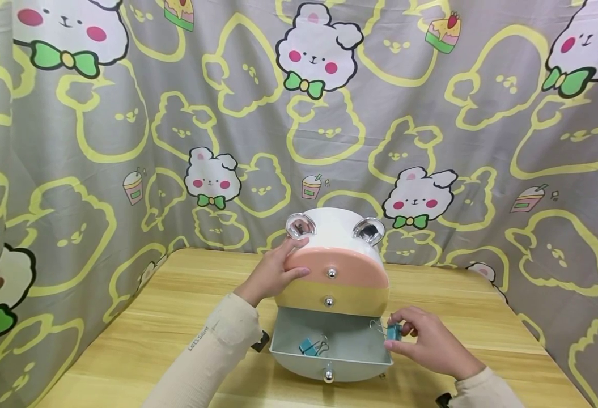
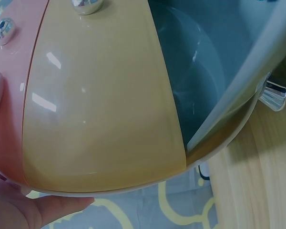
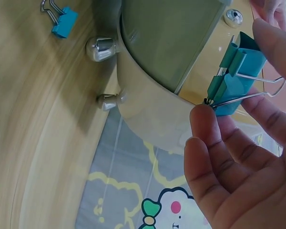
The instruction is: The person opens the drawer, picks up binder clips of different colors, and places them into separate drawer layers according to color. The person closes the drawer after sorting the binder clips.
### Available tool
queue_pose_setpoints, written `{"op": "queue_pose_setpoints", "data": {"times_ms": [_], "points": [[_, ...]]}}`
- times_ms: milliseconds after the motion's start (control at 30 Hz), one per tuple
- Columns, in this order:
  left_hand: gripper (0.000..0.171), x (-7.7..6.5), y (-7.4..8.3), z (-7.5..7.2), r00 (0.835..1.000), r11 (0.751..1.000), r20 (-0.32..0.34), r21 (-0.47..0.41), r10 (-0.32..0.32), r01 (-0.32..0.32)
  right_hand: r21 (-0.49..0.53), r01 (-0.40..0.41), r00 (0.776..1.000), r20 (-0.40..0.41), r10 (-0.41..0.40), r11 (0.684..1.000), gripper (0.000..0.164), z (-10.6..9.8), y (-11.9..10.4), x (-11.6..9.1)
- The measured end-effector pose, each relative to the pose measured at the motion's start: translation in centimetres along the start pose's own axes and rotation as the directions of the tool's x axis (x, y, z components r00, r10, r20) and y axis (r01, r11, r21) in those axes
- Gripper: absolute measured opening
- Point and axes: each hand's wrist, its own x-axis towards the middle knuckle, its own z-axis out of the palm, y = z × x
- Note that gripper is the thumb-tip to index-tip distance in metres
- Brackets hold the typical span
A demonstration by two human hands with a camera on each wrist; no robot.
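Note:
A small cartoon-faced drawer box (image 1: 333,232) stands on the table with its grey-green bottom drawer (image 1: 357,355) pulled out. My left hand (image 1: 273,272) holds the box's upper left side, the thumb on the pink front and other fingers round the side. Beside the drawer's right edge, my right hand (image 1: 428,340) pinches a teal binder clip (image 3: 238,71) between thumb and fingers, its wire handles folded out. A second teal binder clip (image 1: 311,347) lies inside the drawer. In the right wrist view, another teal binder clip (image 3: 64,23) lies on the wood surface.
Pink (image 1: 309,263) and yellow (image 1: 304,300) drawers above are pushed in, each with a silver knob. The wooden table (image 1: 186,306) reaches back to a patterned grey curtain (image 1: 258,130). Silver feet (image 3: 107,101) show under the box.

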Motion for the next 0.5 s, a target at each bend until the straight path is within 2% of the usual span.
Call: {"op": "queue_pose_setpoints", "data": {"times_ms": [500], "points": [[0.063, 0.07, -0.17, 0.06, 1.0, 1.0, 0.002, 0.009, 0.005, -0.005, 0.014, 0.035, 0.999, -0.004, -0.035, 0.999, 0.032, 0.97, -0.09, 0.14]]}}
